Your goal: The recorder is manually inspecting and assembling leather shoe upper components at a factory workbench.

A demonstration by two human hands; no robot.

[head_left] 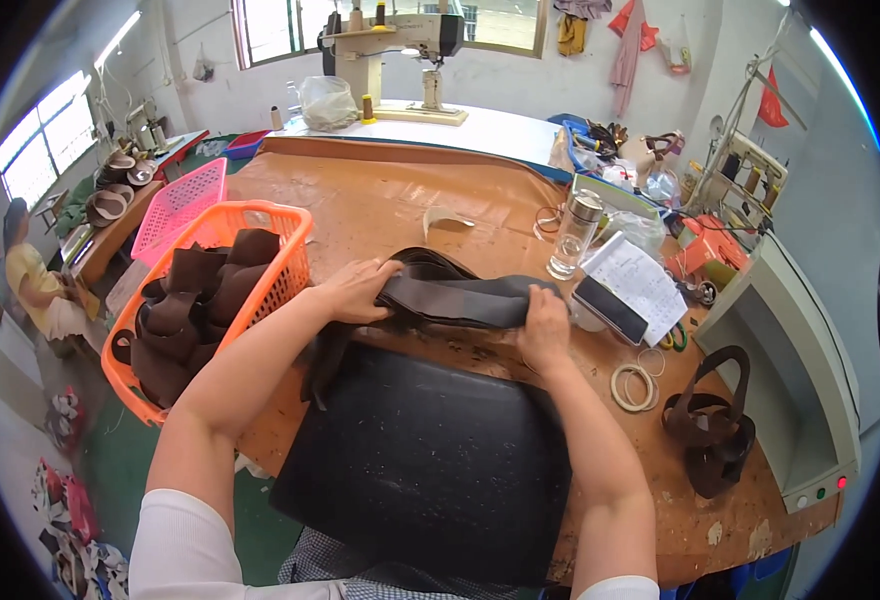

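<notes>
Between my two hands is a stack of dark brown, leather-like strips (pixel 465 302), held sideways above the far edge of a black board (pixel 420 450). My left hand (pixel 363 290) grips the stack's left end, thumb in front and fingers over the top. At the right end, my right hand (pixel 546 325) has its fingers closed round the strips. More dark strips (pixel 328 360) hang down below my left wrist. To the left, an orange plastic basket (pixel 295 262) holds several curved dark brown pieces (pixel 195 300).
A pink basket (pixel 180 205) stands behind the orange one. On the right are a glass bottle (pixel 573 235), a phone (pixel 610 308) on paper, tape rolls (pixel 635 387), joined dark pieces (pixel 710 415) and a grey machine housing (pixel 790 370). A sewing machine (pixel 430 85) stands at the back.
</notes>
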